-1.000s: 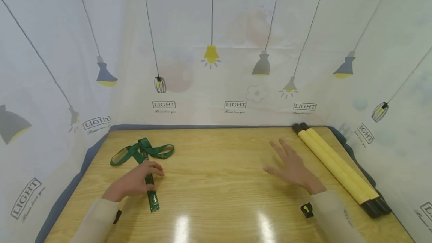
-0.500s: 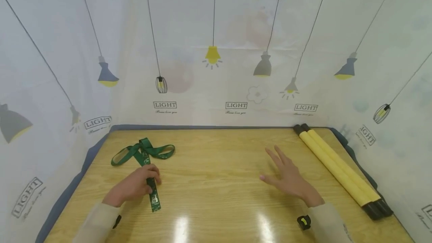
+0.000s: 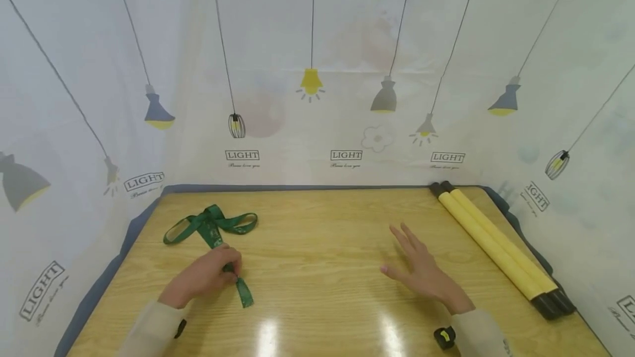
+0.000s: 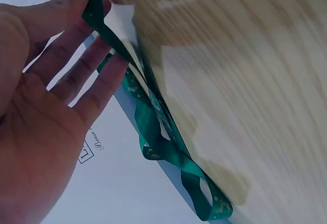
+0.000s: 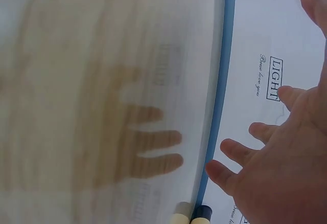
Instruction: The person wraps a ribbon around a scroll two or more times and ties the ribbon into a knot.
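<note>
A green patterned ribbon [image 3: 210,233] lies on the left of the wooden table, its far part forming loops to both sides. My left hand [image 3: 205,274] pinches the ribbon's near strip between thumb and fingers, and the free end hangs out below them. In the left wrist view the thumb presses the ribbon [image 4: 148,116] against the index finger, and the rest of it trails off along the table. Over the right half of the table hovers my right hand [image 3: 421,271], its fingers spread and nothing in it; in the right wrist view its shadow falls on the wood.
Two yellow rods [image 3: 496,244] with black ends lie side by side, slanting along the table's right edge. White sheeting [image 3: 297,131] printed with hanging lamps encloses the table [image 3: 317,247] at the back and both sides. A blue border runs along the table's rear edge.
My left hand has gone from hovering over the ribbon's strip to pinching it, and the ribbon's free end has twisted and swung right. My right hand has drifted slightly nearer.
</note>
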`<state>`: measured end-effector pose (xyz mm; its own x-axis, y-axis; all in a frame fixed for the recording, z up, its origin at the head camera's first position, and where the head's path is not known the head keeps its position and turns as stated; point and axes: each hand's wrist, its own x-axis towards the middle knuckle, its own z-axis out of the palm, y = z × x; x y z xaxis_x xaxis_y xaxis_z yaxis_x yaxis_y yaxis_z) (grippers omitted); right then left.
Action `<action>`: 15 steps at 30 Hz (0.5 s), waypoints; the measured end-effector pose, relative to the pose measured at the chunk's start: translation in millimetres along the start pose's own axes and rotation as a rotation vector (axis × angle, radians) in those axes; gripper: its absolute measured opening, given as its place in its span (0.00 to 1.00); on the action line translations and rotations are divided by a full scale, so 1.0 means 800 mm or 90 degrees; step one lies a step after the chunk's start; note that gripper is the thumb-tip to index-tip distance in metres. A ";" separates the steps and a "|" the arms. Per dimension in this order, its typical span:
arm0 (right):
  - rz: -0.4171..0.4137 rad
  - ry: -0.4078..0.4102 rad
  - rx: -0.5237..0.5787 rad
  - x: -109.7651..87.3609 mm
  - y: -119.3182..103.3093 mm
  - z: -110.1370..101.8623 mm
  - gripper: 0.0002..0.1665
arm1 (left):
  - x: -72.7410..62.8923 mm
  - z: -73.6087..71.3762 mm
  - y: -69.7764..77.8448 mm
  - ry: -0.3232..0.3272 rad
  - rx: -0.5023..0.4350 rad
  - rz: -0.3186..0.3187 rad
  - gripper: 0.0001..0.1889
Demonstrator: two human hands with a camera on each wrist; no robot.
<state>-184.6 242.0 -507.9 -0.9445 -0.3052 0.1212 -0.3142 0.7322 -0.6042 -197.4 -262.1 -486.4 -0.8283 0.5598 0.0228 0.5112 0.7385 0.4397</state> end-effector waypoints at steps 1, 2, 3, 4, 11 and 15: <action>0.000 0.000 0.004 0.000 0.000 0.001 0.53 | 0.001 0.001 0.002 0.003 -0.008 -0.004 0.12; -0.001 0.001 0.009 0.000 -0.001 0.002 0.53 | 0.003 0.002 0.004 0.006 -0.020 -0.004 0.11; 0.000 -0.002 0.016 -0.001 -0.002 0.003 0.53 | 0.004 0.003 0.006 0.008 -0.031 -0.006 0.11; -0.001 -0.003 0.021 -0.001 -0.002 0.004 0.53 | 0.006 0.004 0.007 0.011 -0.041 -0.004 0.11; -0.002 -0.016 0.040 0.001 -0.011 0.007 0.53 | 0.014 0.013 0.020 0.041 -0.074 0.016 0.08; -0.004 -0.022 0.061 0.005 -0.016 0.007 0.53 | 0.024 0.016 0.029 0.051 -0.065 0.020 0.03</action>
<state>-183.6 227.9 -504.4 -0.9382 -0.3319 0.0985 -0.3077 0.6689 -0.6767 -198.9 -229.4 -487.5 -0.8301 0.5472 0.1071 0.5142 0.6770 0.5265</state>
